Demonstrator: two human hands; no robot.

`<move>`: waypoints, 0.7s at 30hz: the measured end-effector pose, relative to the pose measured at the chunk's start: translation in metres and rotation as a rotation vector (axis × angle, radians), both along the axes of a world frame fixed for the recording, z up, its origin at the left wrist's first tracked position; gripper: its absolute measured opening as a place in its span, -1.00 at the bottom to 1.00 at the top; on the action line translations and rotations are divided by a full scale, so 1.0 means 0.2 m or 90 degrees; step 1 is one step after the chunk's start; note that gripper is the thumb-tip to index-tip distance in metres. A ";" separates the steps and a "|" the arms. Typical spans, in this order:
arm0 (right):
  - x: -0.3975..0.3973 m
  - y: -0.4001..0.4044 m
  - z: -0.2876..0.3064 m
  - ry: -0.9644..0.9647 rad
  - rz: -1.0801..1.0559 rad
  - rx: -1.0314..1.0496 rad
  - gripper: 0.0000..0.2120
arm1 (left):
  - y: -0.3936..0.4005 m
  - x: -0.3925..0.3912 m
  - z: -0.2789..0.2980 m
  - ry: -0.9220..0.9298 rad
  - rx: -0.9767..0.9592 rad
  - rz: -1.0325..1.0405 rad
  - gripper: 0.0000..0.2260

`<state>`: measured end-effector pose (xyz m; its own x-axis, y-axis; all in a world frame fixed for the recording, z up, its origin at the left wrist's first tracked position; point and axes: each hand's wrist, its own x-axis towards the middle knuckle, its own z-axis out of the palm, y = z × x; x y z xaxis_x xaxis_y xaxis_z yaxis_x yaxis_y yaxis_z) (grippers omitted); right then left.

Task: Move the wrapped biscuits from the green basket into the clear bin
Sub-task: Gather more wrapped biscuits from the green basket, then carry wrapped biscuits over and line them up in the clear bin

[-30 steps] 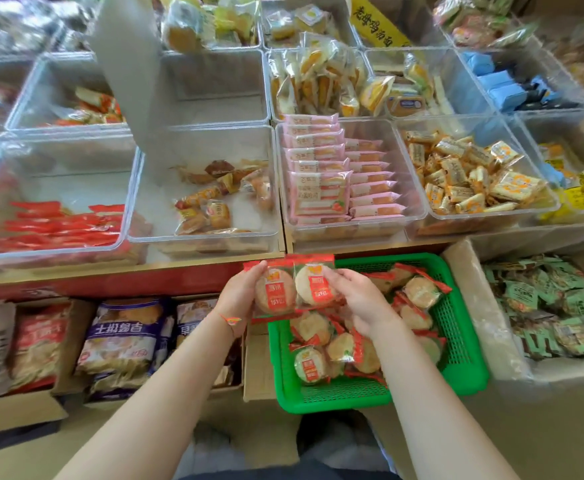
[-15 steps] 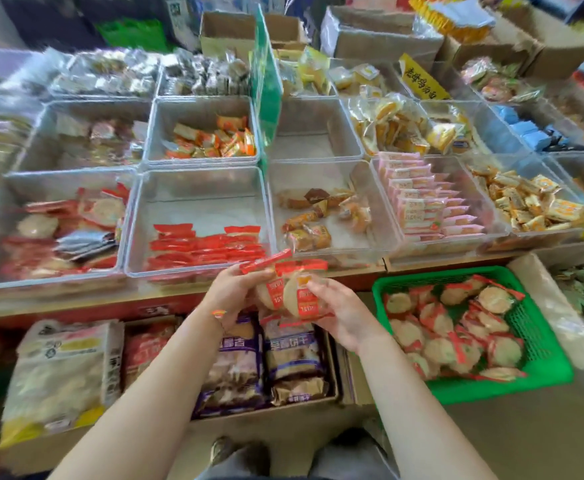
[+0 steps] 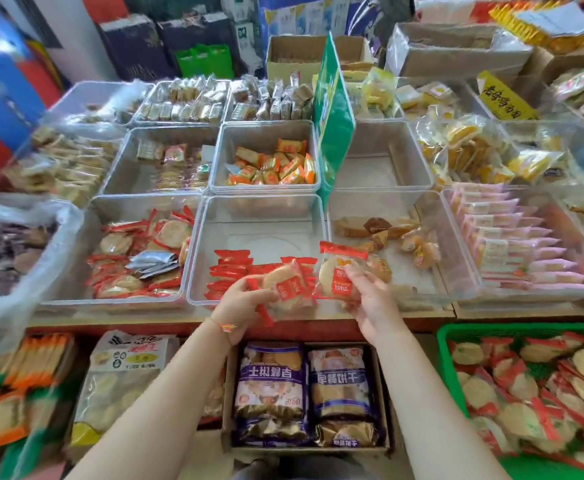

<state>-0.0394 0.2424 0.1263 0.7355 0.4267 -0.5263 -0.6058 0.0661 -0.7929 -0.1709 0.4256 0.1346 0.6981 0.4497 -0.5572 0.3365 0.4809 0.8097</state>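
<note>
While both arms are stretched forward over the front edge of the table, a wrapped biscuit is held in each hand. The left hand has its fingers curled round a red-and-clear biscuit packet, which is tilted and held just at the near rim of the clear bin. A thin beaded bracelet is worn on the left wrist. A second biscuit packet is pinched upright by the right hand, thumb and fingers closed on its lower part, its red top edge raised above the wall between that bin and the neighbouring bin to the right. Inside the clear bin a row of red-ended packets is laid along the near left part, while the far part of its floor shows bare. The green basket is seen low at the right, below the table edge, with many more wrapped biscuits heaped in it, well apart from both hands. To the left of the clear bin another bin is filled with similar red-wrapped biscuits. A green sign is stood upright between the bins behind. Purple snack bags are packed in a carton below the hands.
</note>
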 end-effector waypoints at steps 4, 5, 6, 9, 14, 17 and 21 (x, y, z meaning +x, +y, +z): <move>0.05 0.09 -0.04 0.014 0.114 0.033 -0.79 | 0.10 0.04 -0.01 0.000 -0.003 0.038 -0.68; 0.05 0.10 -0.04 0.015 0.127 0.040 -0.77 | 0.11 0.06 -0.02 -0.004 -0.009 0.038 -0.66; 0.06 0.12 -0.05 0.016 0.133 0.045 -0.76 | 0.12 0.06 -0.03 -0.009 -0.016 0.039 -0.64; 0.06 0.13 -0.05 0.029 0.136 0.041 -0.73 | 0.13 0.09 -0.06 -0.021 -0.046 0.042 -0.65; 0.08 0.15 -0.04 0.049 0.124 0.058 -0.57 | 0.19 0.17 -0.10 -0.029 -0.076 0.043 -0.73; 0.11 0.15 -0.04 0.045 0.103 0.108 -0.53 | 0.24 0.23 -0.12 -0.007 -0.080 0.056 -0.82; 0.13 0.21 -0.03 0.026 0.058 0.060 -0.66 | 0.40 0.26 -0.14 0.038 -0.008 0.074 -0.80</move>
